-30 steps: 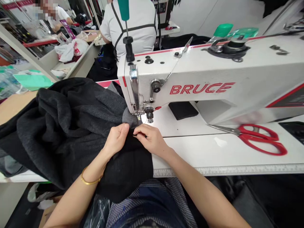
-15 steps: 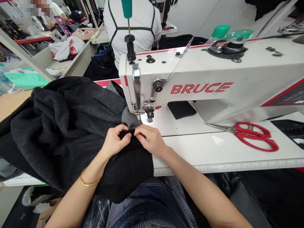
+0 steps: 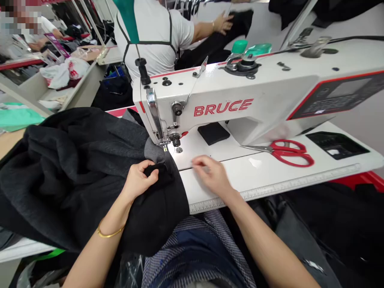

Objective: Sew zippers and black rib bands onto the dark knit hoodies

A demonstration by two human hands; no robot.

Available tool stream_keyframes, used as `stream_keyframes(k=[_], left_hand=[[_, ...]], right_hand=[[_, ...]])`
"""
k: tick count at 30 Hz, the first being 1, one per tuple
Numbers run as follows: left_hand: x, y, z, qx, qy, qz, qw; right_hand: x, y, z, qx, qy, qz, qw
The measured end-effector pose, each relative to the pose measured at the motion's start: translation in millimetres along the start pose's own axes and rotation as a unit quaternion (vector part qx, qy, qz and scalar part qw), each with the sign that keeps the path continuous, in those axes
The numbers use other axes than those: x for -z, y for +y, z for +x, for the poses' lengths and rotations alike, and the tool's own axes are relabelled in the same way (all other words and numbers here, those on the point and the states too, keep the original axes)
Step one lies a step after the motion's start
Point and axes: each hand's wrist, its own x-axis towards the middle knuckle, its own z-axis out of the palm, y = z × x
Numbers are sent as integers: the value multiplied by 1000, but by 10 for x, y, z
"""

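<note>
A large dark grey and black garment lies bunched on the left of the sewing machine, its edge by the needle area. My left hand pinches a black folded piece of it between thumb and fingers, just in front of the presser foot. Off the fabric, my right hand hovers over the white table. Its fingers are slightly blurred and loosely apart, with nothing seen in them. Red-handled scissors lie on the table to the right of that hand.
A small black fabric piece lies on the machine bed under the arm. A ruler strip runs along the table's front edge. Ahead, a person in a white shirt handles black cloth. A black tray sits at right.
My right hand has let go of the black fabric and moved right, away from my left hand, which keeps its pinch. The view has turned to the right.
</note>
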Motion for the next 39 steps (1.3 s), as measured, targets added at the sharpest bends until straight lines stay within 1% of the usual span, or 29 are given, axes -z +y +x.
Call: stream_keyframes(k=[2, 3, 4, 6, 8, 9, 12, 15, 17, 19, 22, 24, 25, 28, 31, 34, 39], left_hand=[[1, -11, 0, 5, -1, -5, 1000], [4, -14, 2, 5, 0, -5, 1000], [7, -16, 4, 4, 2, -3, 1000], [17, -11, 6, 3, 4, 4, 1000], [27, 4, -1, 8, 5, 9, 1000], [30, 12, -8, 15, 7, 12, 1000], [30, 26, -29, 46, 25, 19, 998], [13, 10, -37, 72, 41, 23, 996], [-1, -2, -41, 73, 52, 28, 996], [-10, -3, -51, 51, 72, 35, 995], [-10, 19, -70, -21, 108, 49, 993], [-6, 39, -76, -63, 117, 52, 990], [-4, 47, -75, -75, 117, 52, 989], [3, 58, -67, -82, 110, 43, 990], [8, 59, -69, -77, 111, 31, 990], [3, 50, -76, -85, 118, 29, 989], [-16, 35, -80, -92, 123, 28, 988]], right_hand=[[315, 222, -226, -53, 80, -68, 993], [470, 342, -329, -76, 123, -150, 978], [610, 457, -416, -87, 149, -224, 959], [827, 645, -533, -106, 183, -340, 916], [945, 742, -581, -133, 177, -401, 889], [973, 756, -586, -151, 160, -413, 884], [1001, 719, -567, -196, 99, -413, 884], [1036, 666, -531, -229, 83, -422, 873], [1084, 644, -500, -252, 63, -425, 867], [1141, 632, -456, -271, 28, -411, 870], [1206, 633, -362, -278, -28, -370, 886], [1222, 647, -287, -280, -52, -350, 893], [1222, 655, -247, -287, -57, -346, 891], [1208, 673, -127, -337, -68, -338, 876], [1192, 665, -34, -380, -101, -301, 869], [1169, 644, 7, -377, -120, -275, 876], [1149, 676, 23, -341, -111, -287, 888]])
